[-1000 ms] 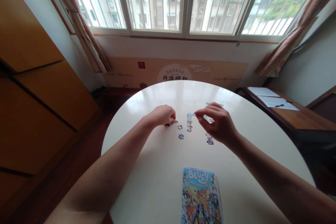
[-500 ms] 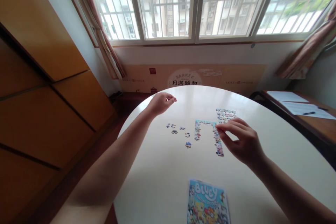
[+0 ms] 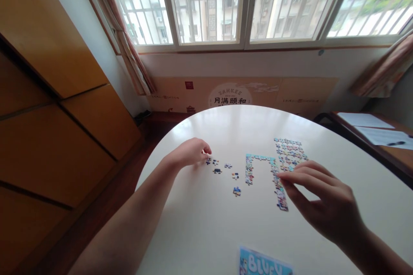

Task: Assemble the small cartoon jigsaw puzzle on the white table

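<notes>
A partly joined jigsaw puzzle frame (image 3: 249, 169), with a top row and two sides, lies on the white round table (image 3: 193, 240). My right hand (image 3: 325, 197) is closed in a pinch on a puzzle piece at the frame's right side; whether that piece is loose or joined I cannot tell. Several loose jigsaw pieces (image 3: 237, 191) are scattered left of the frame. My left hand (image 3: 189, 153) reaches down at the leftmost of these, its fingers curled together, and anything between the fingertips is hidden. Rows of more pieces (image 3: 290, 148) lie behind my right hand.
A blue "Bluey" picture sheet or booklet (image 3: 264, 264) lies at the near edge of view, partly cut off. Right of the table, a brown desk (image 3: 403, 152) carries papers (image 3: 364, 120). Wooden cabinets (image 3: 80, 150) stand at the left, and windows (image 3: 209, 4) are ahead.
My left hand has come down and nearer, to the loose pieces. My right hand has moved toward me along the frame's right side. The view has tilted slightly up.
</notes>
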### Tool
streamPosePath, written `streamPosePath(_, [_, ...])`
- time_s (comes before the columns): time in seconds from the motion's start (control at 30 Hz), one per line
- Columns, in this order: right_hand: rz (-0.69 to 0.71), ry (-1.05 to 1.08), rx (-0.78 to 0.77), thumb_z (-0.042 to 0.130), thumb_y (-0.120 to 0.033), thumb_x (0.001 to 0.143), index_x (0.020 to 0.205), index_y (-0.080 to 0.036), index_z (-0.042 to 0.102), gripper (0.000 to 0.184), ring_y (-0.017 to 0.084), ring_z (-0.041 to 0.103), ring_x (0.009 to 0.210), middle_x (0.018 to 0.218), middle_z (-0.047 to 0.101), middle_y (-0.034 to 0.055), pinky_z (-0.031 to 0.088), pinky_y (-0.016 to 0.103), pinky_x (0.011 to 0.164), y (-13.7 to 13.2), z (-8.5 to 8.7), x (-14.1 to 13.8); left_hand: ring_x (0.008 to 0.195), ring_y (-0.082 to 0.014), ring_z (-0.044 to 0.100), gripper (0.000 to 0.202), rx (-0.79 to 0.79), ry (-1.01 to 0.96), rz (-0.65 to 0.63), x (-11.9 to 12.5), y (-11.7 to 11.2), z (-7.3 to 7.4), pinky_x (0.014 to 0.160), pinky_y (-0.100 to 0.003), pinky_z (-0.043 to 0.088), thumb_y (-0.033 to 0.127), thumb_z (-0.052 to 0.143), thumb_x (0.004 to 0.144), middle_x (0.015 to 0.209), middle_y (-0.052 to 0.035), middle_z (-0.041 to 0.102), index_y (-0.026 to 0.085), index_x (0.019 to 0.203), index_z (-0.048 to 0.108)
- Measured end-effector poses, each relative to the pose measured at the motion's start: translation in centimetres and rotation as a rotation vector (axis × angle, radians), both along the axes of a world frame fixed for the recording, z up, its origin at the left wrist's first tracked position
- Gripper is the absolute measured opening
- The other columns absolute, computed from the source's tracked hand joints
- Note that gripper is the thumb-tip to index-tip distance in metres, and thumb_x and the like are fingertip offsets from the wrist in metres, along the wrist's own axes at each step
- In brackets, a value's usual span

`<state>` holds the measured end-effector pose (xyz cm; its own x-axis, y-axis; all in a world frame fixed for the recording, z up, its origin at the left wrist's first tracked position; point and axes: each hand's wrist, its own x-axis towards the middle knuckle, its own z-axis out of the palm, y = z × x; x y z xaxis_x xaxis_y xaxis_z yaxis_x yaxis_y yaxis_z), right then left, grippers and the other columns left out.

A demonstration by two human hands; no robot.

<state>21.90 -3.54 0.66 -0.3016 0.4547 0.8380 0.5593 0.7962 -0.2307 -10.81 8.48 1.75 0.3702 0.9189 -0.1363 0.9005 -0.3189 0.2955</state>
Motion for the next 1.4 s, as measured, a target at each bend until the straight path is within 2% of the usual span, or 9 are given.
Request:
streamPosePath(0.3, [-0.014,-0.002,-0.041,0.067,-0.01,0.087,0.1,-0.026,0.07,0.021,0.021,0.064,0.071,0.076,0.071,0.0019,0.054,0.039,0.067,0.3,-0.4,0.2,0.083,-0.0187,0.068,0.027,-0.038,-0.008,-0.07,0.0,0.2,-0.4,0.07,-0.024,0.046,0.02,0.063,0.075,0.098,-0.0031,0.077,0.025,0.094,0.08])
streamPosePath(0.47, [-0.011,-0.002,-0.059,0.067,-0.01,0.087,0.098,-0.025,0.07,0.019,0.02,0.063,0.071,0.075,0.071,0.0014,0.053,0.038,0.068,0.6,-0.7,0.5,0.082,-0.0191,0.067,0.026,-0.051,-0.005,-0.096,0.0,0.4,-0.5,0.072,-0.025,0.046,0.025,0.066,0.074,0.098,-0.0042,0.076,0.024,0.096,0.08])
streamPosePath(0.87, [-0.033,0.034,-0.113,0.065,-0.014,0.088,0.092,-0.024,0.073,0.014,0.02,0.066,0.072,0.077,0.073,0.0023,0.054,0.038,0.068,1.2,-1.2,0.7,0.083,-0.0209,0.066,0.023,-0.067,0.055,-0.051,0.7,-0.1,0.4,0.069,-0.027,0.046,0.026,0.067,0.074,0.099,-0.0057,0.075,0.022,0.093,0.079])
streamPosePath(1.0, [-0.027,0.039,-0.134,0.065,-0.014,0.087,0.092,-0.025,0.075,0.015,0.02,0.066,0.071,0.075,0.073,0.0018,0.054,0.038,0.068,1.3,-1.2,0.8,0.077,-0.0205,0.066,0.022,-0.149,0.081,-0.012,0.3,-0.1,0.5,0.063,-0.026,0.044,0.03,0.067,0.071,0.092,-0.0048,0.075,0.022,0.09,0.077])
streamPosePath(1.2, [-0.027,0.036,-0.149,0.064,-0.016,0.088,0.091,-0.025,0.074,0.014,0.019,0.065,0.07,0.075,0.072,0.0015,0.054,0.038,0.067,1.2,-1.1,0.7,0.072,-0.0194,0.063,0.02,-0.302,0.105,-0.039,-0.4,-0.4,1.2,0.057,-0.025,0.042,0.033,0.07,0.064,0.082,-0.0045,0.073,0.02,0.08,0.072])
streamPosePath(1.4, [0.015,0.007,-0.215,0.062,-0.015,0.09,0.092,-0.023,0.073,0.014,0.018,0.064,0.07,0.075,0.071,0.0017,0.053,0.036,0.066,1.0,-1.1,0.5,0.061,-0.0153,0.054,0.016,-0.501,-0.006,-0.076,-0.9,-0.5,1.8,0.05,-0.024,0.037,0.031,0.071,0.064,0.067,-0.0013,0.064,0.02,0.073,0.064])
